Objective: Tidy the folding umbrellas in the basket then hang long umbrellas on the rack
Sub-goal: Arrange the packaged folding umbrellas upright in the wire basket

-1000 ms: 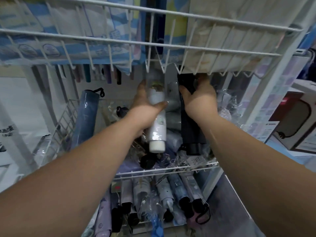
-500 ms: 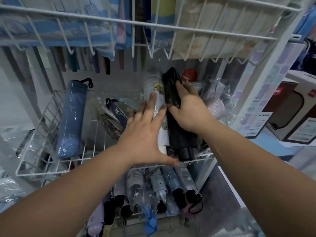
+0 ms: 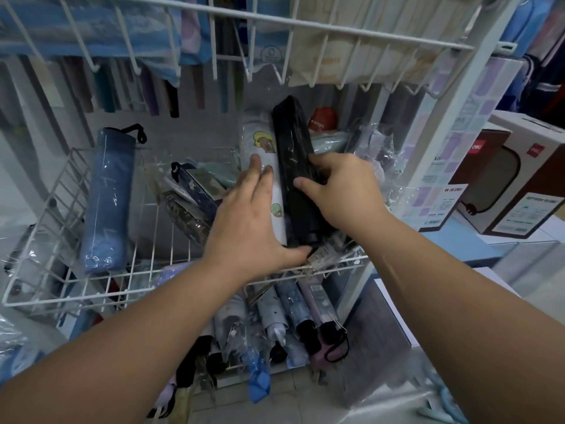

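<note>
A white wire basket (image 3: pixel 91 289) holds several folded umbrellas. My right hand (image 3: pixel 339 194) grips a black folding umbrella (image 3: pixel 293 154) that lies lengthwise in the basket's right half. Beside it on the left lies a white folding umbrella with cartoon prints (image 3: pixel 260 142). My left hand (image 3: pixel 247 224) rests flat on the white one, fingers spread, thumb at the black umbrella's near end. A blue folding umbrella (image 3: pixel 107 200) leans in the basket's left part. Dark patterned umbrellas in plastic (image 3: pixel 192 200) lie in the middle. A red umbrella tip (image 3: pixel 322 119) shows at the back.
An upper wire rack (image 3: pixel 305 26) with hanging packaged items overhangs the basket. A lower basket (image 3: pixel 290 325) holds several wrapped folding umbrellas. White post (image 3: pixel 458 96) stands on the right. Boxed goods (image 3: pixel 519 175) sit on a blue shelf at the far right.
Both hands brought the white and black umbrellas down from under the upper rack and laid them side by side in the basket. My left hand let go of the white one and now presses flat on it.
</note>
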Tool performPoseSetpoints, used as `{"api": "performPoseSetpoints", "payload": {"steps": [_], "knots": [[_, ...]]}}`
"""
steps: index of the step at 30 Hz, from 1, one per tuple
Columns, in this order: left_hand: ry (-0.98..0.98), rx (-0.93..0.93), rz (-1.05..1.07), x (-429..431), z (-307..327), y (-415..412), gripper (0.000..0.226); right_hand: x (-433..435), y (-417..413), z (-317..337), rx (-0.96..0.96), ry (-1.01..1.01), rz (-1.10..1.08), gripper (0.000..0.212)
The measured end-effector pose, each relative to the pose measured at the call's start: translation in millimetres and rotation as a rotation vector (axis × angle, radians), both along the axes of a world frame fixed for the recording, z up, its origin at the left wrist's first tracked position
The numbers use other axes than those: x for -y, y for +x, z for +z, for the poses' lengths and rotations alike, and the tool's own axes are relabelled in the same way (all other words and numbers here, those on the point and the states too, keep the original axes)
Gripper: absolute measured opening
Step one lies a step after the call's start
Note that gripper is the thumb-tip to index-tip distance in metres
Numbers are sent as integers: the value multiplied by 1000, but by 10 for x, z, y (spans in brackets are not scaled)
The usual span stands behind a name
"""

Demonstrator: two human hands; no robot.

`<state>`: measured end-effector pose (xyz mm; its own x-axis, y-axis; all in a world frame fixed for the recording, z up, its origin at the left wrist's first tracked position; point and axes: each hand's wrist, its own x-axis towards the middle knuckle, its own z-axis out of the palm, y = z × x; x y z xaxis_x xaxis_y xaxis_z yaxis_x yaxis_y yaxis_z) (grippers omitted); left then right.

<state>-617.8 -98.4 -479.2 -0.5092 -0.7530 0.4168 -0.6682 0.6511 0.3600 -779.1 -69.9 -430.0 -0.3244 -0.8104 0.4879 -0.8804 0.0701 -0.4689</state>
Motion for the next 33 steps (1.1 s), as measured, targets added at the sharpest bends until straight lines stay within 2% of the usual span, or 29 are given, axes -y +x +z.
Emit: {"api": "performPoseSetpoints", "payload": {"steps": [3,7,10,16,18,21,24,25,27,30,33], "knots": [[26,-151,16,77,40,40,118,5,5,-16,6,-33,-56,20],[-16,-179,14,133,42,70,100,-43,29,-30,-69,4,-72,28],[-31,-184,36,134,56,23,97,-142,32,-32,-131,49,-62,44],[2,-201,81,104,30,-81,98,-352,-39,-63,-183,173,-49,22],[4,-184,67,80,2,-46,96,-348,22,-34,-263,103,-65,18],[13,-182,-14,79,27,116,84,-225,265,8,-351,-109,7,43],[37,-175,-54,117,56,390,54,61,580,13,-444,-70,175,46],[33,-167,-23,147,49,509,43,162,684,5,-474,-2,207,46],[6,-125,92,238,13,784,38,332,859,-24,-546,149,244,48],[-1,-51,304,478,-47,1264,46,477,1084,-81,-686,248,256,57],[76,-61,475,843,-89,1674,60,563,1446,-109,-736,241,340,54]]}}
